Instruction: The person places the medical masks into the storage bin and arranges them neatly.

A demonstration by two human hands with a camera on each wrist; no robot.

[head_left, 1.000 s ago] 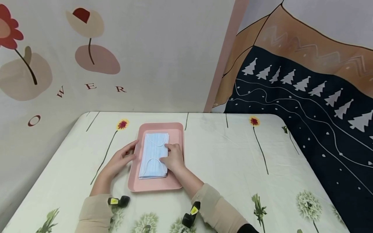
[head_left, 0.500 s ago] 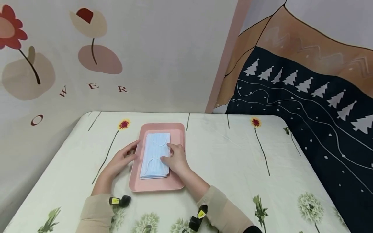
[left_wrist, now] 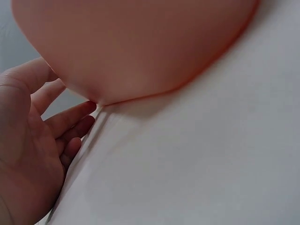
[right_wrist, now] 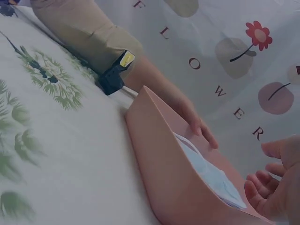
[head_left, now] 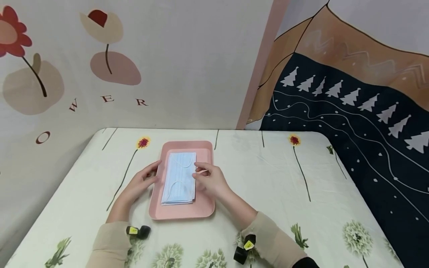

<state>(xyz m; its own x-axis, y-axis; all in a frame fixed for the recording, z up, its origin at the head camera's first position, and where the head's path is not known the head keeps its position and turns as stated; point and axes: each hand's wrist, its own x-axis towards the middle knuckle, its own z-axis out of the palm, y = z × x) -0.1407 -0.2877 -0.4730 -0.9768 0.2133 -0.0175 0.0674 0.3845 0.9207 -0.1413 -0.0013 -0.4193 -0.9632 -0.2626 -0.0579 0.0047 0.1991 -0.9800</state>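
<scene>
A small stack of folded light blue face masks with white ear loops lies in a pink tray on the table. My left hand touches the tray's left side; in the left wrist view its fingertips meet the outer wall. My right hand hovers over the tray's right side, at the right edge of the masks. Its thumb and fingers stand apart with nothing between them, as the right wrist view shows. Whether the thumb tip brushes the masks I cannot tell.
A white flower-printed cloth covers the table. Behind hangs a pale curtain with flowers and letters, and at right a dark fabric with tree prints. A black device is strapped on each wrist.
My right hand has drawn back to the right, off the top of the masks to beside their edge. The left hand, tray and masks stay in place; the view shifted slightly.
</scene>
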